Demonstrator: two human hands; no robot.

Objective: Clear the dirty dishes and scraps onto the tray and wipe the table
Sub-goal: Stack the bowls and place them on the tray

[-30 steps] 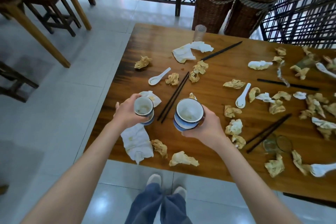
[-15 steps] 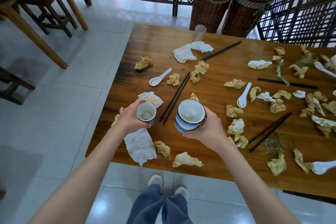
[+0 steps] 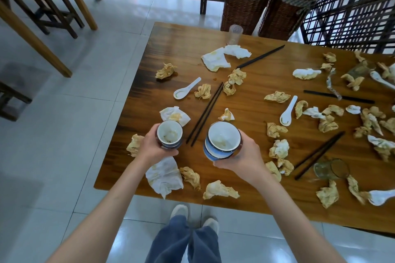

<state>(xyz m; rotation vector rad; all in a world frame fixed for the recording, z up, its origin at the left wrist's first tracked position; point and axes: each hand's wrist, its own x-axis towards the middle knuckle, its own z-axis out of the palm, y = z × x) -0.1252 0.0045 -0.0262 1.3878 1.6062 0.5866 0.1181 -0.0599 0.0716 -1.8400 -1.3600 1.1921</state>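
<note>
Both bowls sit lower and nearer the table (image 3: 256,96) edge than 1 s ago. Left hand (image 3: 152,148) grips small bowl (image 3: 170,134); right hand (image 3: 241,156) grips stacked bowls (image 3: 222,141), above scattered napkins (image 3: 164,176).

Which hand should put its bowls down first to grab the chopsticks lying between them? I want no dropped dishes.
Probably the left hand: its bowl stack looks smaller and sits right beside the chopsticks, while the right hand grips the larger blue stack.
</note>
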